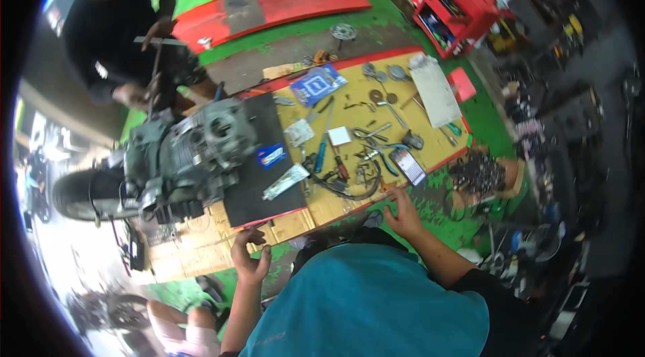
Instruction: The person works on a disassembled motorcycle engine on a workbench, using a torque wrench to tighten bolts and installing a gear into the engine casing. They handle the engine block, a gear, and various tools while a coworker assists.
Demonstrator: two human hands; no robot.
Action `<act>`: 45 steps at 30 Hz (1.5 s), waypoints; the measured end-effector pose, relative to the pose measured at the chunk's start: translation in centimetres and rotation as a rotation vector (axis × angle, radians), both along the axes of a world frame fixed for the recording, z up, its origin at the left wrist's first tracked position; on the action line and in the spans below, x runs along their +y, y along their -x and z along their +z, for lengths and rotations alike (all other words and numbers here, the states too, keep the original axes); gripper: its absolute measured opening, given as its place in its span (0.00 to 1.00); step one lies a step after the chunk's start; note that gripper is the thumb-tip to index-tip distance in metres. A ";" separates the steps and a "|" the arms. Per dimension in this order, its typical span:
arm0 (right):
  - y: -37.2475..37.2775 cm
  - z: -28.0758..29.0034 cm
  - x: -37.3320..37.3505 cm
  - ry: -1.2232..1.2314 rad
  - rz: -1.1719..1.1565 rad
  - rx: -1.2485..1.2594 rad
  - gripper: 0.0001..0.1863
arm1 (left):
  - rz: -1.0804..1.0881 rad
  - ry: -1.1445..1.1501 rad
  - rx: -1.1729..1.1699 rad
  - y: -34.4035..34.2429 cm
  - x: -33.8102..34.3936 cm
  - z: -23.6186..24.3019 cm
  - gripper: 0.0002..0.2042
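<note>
My left hand (250, 256) is at the near edge of the workbench, by the black mat (267, 130); its thumb stands apart from the fingers and nothing shows in it. Near the bench's right front corner, my right hand (403, 214) is open and empty, its fingers loosely stretched. Just beyond it are a phone (408, 167) with a lit screen and a black hose (356, 193). A silvery tube (286, 181) and a blue packet (271, 155) lie on the mat. To the left stands a large grey engine (201, 148).
Screwdrivers, pliers and small metal parts cover the cardboard, with a teal-handled screwdriver (320, 155) among them. A white sheet (435, 91) lies far right. A co-worker (121, 27) holds a long tool beyond the engine. A box of metal parts (480, 175) stands right of the bench.
</note>
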State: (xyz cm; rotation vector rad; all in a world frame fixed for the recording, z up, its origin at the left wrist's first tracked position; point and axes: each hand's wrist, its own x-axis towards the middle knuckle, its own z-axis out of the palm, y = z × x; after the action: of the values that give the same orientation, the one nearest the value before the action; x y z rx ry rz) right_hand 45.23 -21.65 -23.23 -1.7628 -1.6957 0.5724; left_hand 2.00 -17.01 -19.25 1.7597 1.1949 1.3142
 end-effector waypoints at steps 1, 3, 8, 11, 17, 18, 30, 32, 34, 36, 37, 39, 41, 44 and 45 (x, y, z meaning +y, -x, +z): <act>-2.3 -1.0 -2.5 0.053 -0.146 0.037 0.34 | -0.083 -0.032 0.070 -2.2 1.2 0.8 0.23; -6.7 -4.5 -6.8 0.135 -0.436 0.152 0.37 | -0.188 -0.016 0.174 -6.3 2.5 1.7 0.21; -19.6 -18.2 -27.4 0.585 -0.937 0.392 0.35 | -0.318 0.067 0.318 -20.2 4.7 2.1 0.19; -28.4 -23.2 -45.5 1.147 -1.085 0.612 0.26 | -0.378 0.215 0.318 -28.7 5.7 -1.1 0.19; -29.3 -17.3 -47.6 0.937 -1.476 0.839 0.19 | -0.470 0.305 0.437 -42.4 7.5 -1.2 0.17; -29.9 -16.8 -46.8 0.899 -1.450 0.831 0.18 | -0.491 0.328 0.439 -44.2 8.0 -1.9 0.17; -50.9 -5.8 -27.7 0.562 -0.949 0.435 0.23 | -0.492 0.363 0.411 -64.2 13.2 -7.2 0.17; -55.2 -4.9 -25.8 0.551 -0.974 0.425 0.23 | -0.475 0.386 0.363 -68.7 14.1 -7.7 0.17; -57.9 -6.1 -27.3 0.512 -1.014 0.452 0.23 | -0.448 0.421 0.381 -73.1 14.7 -7.2 0.17; -60.5 -8.0 -29.8 0.601 -1.048 0.443 0.22 | -0.460 0.425 0.319 -77.8 16.1 -7.4 0.18; -62.0 -7.7 -31.1 0.622 -1.080 0.444 0.22 | -0.464 0.394 0.263 -80.0 16.7 -7.6 0.18; -63.1 -8.2 -35.1 0.632 -1.137 0.514 0.23 | -0.475 0.375 0.237 -84.5 18.3 -6.8 0.19; -63.5 -7.4 -36.2 0.742 -1.170 0.565 0.19 | -0.439 0.353 0.238 -88.2 20.4 -6.1 0.19; -63.9 -5.0 -36.7 1.032 -1.134 0.566 0.16 | -0.416 0.261 0.225 -93.6 23.4 -6.5 0.19; -64.6 -5.3 -36.7 1.060 -1.101 0.572 0.16 | -0.385 0.271 0.224 -94.8 24.3 -6.6 0.19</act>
State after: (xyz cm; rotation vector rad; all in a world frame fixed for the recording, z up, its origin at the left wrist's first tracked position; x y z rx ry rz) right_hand 109.85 -58.34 -28.51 -2.4584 0.1987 1.3384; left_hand 96.83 7.27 -25.88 1.8504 1.0263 0.7138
